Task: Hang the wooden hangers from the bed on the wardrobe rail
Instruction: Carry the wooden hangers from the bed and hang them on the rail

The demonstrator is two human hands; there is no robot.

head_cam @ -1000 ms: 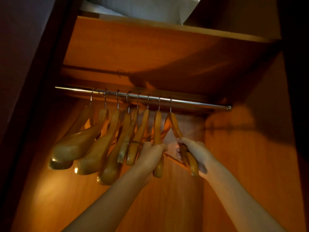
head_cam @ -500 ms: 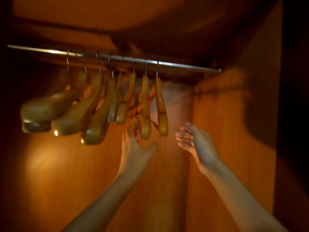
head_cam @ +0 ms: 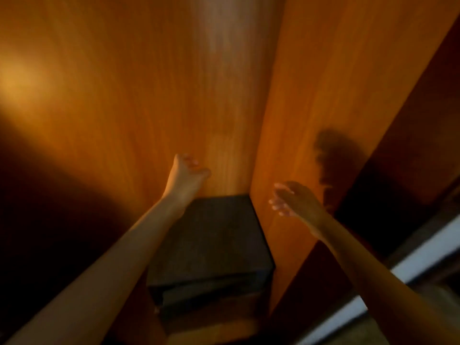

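Hands are both hanging loose, gripping nothing. I'm holding my left hand (head_cam: 185,170) out in front of the wardrobe's back panel (head_cam: 112,108), with the fingers loosely curled and the thumb poking off to the right. I can't tell whether it's touching the wood or just hovering near it. My right hand (head_cam: 292,200) is floating just beside the right side panel (head_cam: 323,70), fingers slack and a bit spread, tips pointing left. It's throwing a dark shadow (head_cam: 336,155) onto that panel, a little farther in than the hand itself.

Low down between my arms, a dark box (head_cam: 209,240) is sitting in the far right corner of the wardrobe, with its right side against the side panel. My left forearm is crossing over its left edge from where I'm looking. Its near face is too blurry for me to make out.

A warm patch of light (head_cam: 20,80) is glowing on the left of the back panel. A pale strip (head_cam: 423,250) is running diagonally at the near right, outside the wardrobe, but it's too blurred to identify.

As for the wooden hangers and the rail, they're sitting outside my view, so I can't tell where they are.
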